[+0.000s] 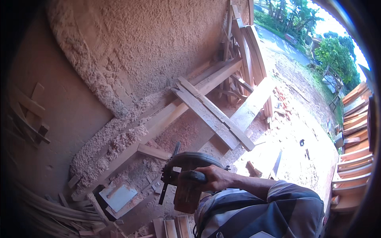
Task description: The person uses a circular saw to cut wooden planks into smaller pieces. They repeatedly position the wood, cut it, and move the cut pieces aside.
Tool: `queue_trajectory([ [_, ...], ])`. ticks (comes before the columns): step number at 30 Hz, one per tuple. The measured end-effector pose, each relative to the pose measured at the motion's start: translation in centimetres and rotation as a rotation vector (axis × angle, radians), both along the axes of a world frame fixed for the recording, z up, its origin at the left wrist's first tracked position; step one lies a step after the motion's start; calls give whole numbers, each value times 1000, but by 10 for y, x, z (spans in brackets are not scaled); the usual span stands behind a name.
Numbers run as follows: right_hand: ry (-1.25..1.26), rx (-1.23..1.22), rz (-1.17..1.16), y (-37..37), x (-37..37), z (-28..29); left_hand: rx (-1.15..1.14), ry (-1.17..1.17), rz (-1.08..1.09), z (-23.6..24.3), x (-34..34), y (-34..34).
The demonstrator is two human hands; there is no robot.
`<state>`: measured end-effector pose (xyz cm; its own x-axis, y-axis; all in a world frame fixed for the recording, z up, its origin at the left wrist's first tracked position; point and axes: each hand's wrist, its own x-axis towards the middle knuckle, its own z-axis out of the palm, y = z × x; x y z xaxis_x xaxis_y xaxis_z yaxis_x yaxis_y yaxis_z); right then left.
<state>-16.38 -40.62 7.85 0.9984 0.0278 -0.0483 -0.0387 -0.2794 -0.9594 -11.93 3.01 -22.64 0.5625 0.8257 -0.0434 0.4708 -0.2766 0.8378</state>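
Note:
My right hand (217, 177) is closed round the rear handle of a circular saw (187, 196), which hangs before my body at the lower middle. The saw has a dark rounded blade guard (194, 158) and a metal base plate turned to the left. I cannot see the blade itself clearly. My left hand is out of sight. Beyond the saw, two narrow planks (216, 115) lie side by side across a long thick beam (174, 105). The saw looks apart from these planks.
Wood shavings (131, 142) heap along the beam and the wall. Curved boards (254, 51) lean upright at the far end. A pale flat panel (119, 196) lies at lower left, near stacked curved strips (59, 212). Cut timbers (355, 158) line the right side. Offcuts (253, 169) litter the ground.

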Motion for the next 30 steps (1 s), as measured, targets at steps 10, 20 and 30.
queue_trajectory([
  [10,-21,62,-377,-101,-87,11,82,-20,-487,37,58,-127],
  [20,-241,-3,-1149,-114,-202,-20,-2,-71,-1155,43,115,-246],
  [30,-74,211,-1924,-38,-339,-25,-221,-320,-1835,69,84,-370],
])
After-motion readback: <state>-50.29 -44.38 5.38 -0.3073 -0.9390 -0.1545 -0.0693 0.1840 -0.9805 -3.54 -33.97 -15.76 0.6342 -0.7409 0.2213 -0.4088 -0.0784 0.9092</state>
